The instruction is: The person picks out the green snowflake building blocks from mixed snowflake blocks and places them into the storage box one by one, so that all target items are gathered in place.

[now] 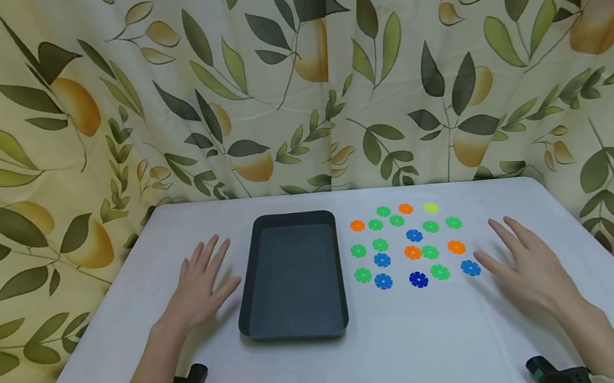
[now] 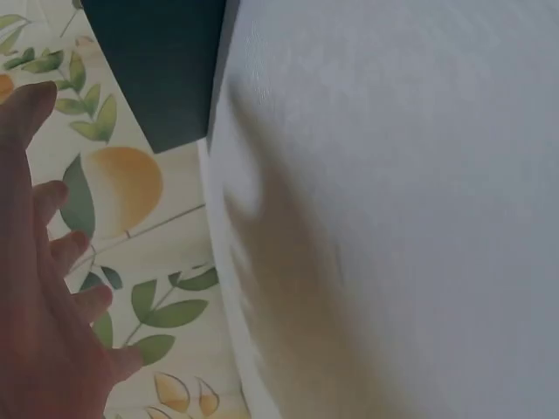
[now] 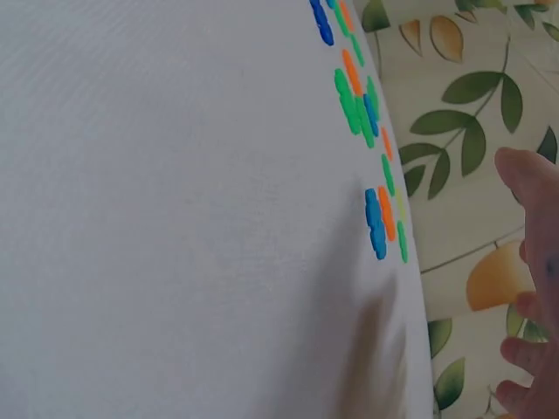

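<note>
A dark grey rectangular tray (image 1: 251,297) lies empty in the middle of the white table (image 1: 403,356). To its right, several flat flower-shaped discs (image 1: 413,251) in green, orange, blue and yellow-green are spread out; in the right wrist view these discs (image 3: 376,223) show edge-on. My left hand (image 1: 201,287) lies flat, fingers spread, just left of the tray. My right hand (image 1: 522,259) lies flat just right of the discs, nearest a blue disc (image 1: 470,268). Neither hand holds anything. The left wrist view shows my left hand (image 2: 44,297) and a tray corner (image 2: 166,78).
A curtain (image 1: 295,80) printed with leaves and yellow fruit hangs behind and beside the table. The table's back edge (image 1: 341,191) runs close behind the tray and discs. Black wrist straps (image 1: 192,379) show at the bottom.
</note>
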Demonstrator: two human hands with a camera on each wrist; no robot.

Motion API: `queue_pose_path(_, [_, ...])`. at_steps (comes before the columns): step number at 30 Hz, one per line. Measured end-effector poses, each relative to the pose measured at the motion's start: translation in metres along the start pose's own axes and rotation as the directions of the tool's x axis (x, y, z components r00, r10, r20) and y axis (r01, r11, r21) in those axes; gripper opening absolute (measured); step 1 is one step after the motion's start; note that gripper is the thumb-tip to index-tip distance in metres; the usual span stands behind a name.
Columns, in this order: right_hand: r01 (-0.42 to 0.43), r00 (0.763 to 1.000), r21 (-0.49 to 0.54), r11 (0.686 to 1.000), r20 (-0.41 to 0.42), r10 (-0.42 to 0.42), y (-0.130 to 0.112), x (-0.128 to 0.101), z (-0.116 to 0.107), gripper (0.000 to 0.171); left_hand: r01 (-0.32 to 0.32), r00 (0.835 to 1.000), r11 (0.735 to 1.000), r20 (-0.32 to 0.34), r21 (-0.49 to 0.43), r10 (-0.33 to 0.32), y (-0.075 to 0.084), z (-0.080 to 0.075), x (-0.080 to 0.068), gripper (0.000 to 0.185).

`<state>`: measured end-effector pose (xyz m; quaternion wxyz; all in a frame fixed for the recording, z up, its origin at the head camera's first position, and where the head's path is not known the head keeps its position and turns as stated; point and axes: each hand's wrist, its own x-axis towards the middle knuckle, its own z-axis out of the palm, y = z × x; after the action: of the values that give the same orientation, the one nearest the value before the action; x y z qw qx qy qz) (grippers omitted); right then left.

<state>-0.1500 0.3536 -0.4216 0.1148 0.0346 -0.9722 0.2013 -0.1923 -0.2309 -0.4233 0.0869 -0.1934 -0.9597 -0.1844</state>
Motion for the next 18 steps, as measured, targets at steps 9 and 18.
queue_pose_path(9, [-0.028, 0.998, 0.052, 0.998, 0.053, 0.025, -0.009, 0.013, 0.004, 0.08, -0.02, 1.0, 0.994, -0.022, -0.109, 0.018, 0.004, 0.01, 0.006, 0.075])
queue_pose_path(18, [-0.052, 0.997, 0.123, 0.991, 0.072, 0.043, -0.012, 0.025, 0.007, 0.08, -0.032, 0.999, 0.962, -0.034, -0.272, 0.023, 0.008, 0.02, 0.013, 0.077])
